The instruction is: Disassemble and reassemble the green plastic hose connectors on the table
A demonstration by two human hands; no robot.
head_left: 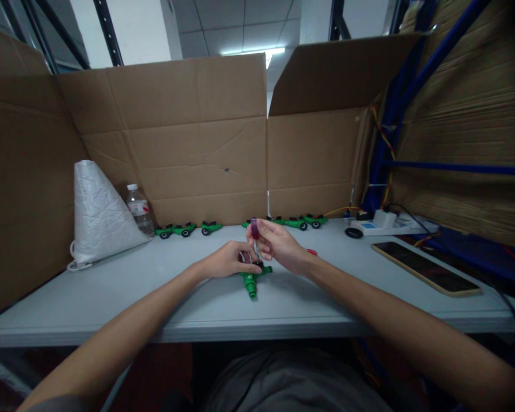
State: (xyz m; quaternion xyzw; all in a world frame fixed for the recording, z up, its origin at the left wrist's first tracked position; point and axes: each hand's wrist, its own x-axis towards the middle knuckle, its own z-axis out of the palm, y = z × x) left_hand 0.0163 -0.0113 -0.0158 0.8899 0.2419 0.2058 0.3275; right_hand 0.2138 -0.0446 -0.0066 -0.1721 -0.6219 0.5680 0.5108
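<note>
In the middle of the table, near its front edge, lies a green toy car [249, 282] with its narrow end pointing at me. My left hand [228, 260] is closed around the car's far part and steadies it. Above it, my right hand [280, 243] grips a screwdriver [254, 230] by its dark red handle. The shaft points down at the black part of the car under my left fingers. Whether the tip sits in a screw is too small to tell.
Several green toy cars [185, 230] line the back by the cardboard wall [197, 149]. A silvery bag [103, 220] and a water bottle [139, 209] stand left. On the right are a phone [424, 268], a power strip [380, 225] and a black disc [354, 233]. A small red item [312, 252] lies behind my right wrist.
</note>
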